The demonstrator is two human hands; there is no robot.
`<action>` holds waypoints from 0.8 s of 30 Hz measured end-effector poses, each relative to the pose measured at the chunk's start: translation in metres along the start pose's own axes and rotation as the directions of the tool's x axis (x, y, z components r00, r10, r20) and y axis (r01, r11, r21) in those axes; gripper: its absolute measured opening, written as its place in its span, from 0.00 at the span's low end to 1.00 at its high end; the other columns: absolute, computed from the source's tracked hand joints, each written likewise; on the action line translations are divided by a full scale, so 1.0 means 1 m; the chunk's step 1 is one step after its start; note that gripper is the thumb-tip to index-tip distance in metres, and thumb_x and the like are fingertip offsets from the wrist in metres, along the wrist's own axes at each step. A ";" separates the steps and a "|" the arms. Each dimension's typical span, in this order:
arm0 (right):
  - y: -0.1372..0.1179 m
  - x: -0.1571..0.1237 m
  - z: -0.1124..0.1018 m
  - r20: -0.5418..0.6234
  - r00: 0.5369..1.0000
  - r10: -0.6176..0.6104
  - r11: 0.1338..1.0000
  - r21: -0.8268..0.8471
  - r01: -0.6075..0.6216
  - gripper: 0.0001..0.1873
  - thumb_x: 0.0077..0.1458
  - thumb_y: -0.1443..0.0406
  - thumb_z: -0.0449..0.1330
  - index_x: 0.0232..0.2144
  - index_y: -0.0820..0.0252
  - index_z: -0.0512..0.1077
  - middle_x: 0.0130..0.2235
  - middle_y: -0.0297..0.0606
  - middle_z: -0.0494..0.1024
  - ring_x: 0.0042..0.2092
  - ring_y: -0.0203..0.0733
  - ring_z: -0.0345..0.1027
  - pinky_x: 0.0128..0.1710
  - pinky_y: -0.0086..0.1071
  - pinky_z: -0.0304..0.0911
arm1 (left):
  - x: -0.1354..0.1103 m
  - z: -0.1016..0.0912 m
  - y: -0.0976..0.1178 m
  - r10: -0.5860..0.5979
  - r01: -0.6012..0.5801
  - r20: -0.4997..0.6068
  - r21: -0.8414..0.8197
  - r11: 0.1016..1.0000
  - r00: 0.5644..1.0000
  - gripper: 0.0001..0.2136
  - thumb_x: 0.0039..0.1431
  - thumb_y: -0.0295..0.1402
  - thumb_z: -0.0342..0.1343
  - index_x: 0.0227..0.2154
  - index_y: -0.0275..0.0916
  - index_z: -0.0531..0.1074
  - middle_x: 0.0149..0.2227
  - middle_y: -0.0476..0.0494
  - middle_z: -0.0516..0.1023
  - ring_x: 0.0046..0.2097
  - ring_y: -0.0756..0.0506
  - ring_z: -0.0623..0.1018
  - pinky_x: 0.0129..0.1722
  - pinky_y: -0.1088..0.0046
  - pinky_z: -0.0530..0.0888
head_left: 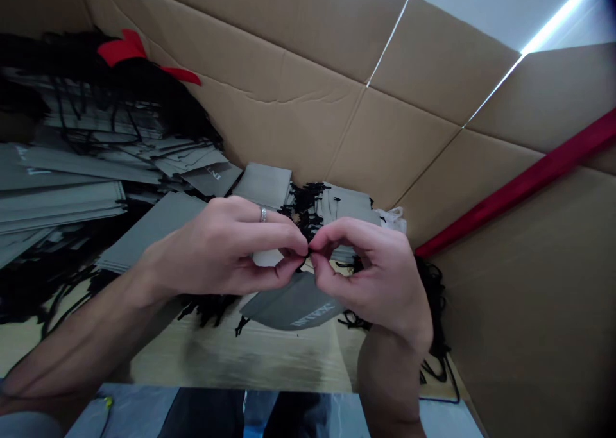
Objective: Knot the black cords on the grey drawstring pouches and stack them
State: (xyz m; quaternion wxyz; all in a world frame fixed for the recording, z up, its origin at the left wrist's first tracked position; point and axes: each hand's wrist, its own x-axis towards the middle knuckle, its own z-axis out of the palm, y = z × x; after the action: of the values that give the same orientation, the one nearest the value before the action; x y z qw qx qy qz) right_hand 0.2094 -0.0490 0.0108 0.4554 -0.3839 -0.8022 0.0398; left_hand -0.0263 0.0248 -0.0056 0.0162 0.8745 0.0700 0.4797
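Pinched fingertip to fingertip: left hand (224, 249) and right hand (385, 274) closed on black cord (308, 254). Gray bag (293, 302), white lettering, directly below grip. Stacked gray bags (351, 202) just beyond it; messy bag pile (91, 165) off left. Red strap (524, 185) right of grip, along cardboard (520, 290).

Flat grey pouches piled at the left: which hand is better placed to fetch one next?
Probably the left hand: it is nearer the flat grey pouches, while the right hand sits farther across. Both pinch what looks like thin black cord, so the left would release first.
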 end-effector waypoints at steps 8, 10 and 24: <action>-0.001 0.000 -0.003 0.054 0.997 -0.047 0.996 0.079 0.042 0.10 0.57 0.75 0.67 0.36 0.54 0.81 0.34 0.29 0.85 0.33 0.35 0.78 0.37 0.29 0.79 | 0.000 0.003 0.004 -0.018 0.017 -0.013 -0.079 0.997 1.000 0.08 0.64 0.27 0.70 0.41 0.49 0.81 0.35 0.55 0.90 0.31 0.49 0.88 0.33 0.76 0.81; 0.000 0.000 -0.001 0.036 0.999 -0.016 0.989 0.148 0.010 0.10 0.55 0.75 0.67 0.35 0.55 0.81 0.33 0.29 0.85 0.32 0.35 0.78 0.35 0.29 0.78 | -0.001 0.004 0.005 -0.018 0.014 -0.040 -0.087 0.996 0.999 0.09 0.63 0.26 0.71 0.41 0.49 0.80 0.35 0.54 0.90 0.31 0.49 0.88 0.33 0.76 0.82; -0.008 0.002 0.002 -0.003 0.951 0.308 0.894 0.343 -0.289 0.09 0.51 0.75 0.69 0.32 0.56 0.83 0.31 0.28 0.85 0.31 0.33 0.79 0.32 0.23 0.77 | 0.002 0.019 -0.001 0.061 -0.073 -0.182 -0.063 0.995 0.981 0.07 0.64 0.24 0.71 0.39 0.42 0.80 0.34 0.52 0.89 0.33 0.52 0.88 0.37 0.84 0.84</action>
State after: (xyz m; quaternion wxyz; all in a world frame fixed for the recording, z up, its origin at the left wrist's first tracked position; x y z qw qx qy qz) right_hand 0.2030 -0.0532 0.0143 0.5258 -0.4196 -0.7015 0.2352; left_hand -0.0090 0.0271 -0.0145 0.0240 0.8283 0.0250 0.5592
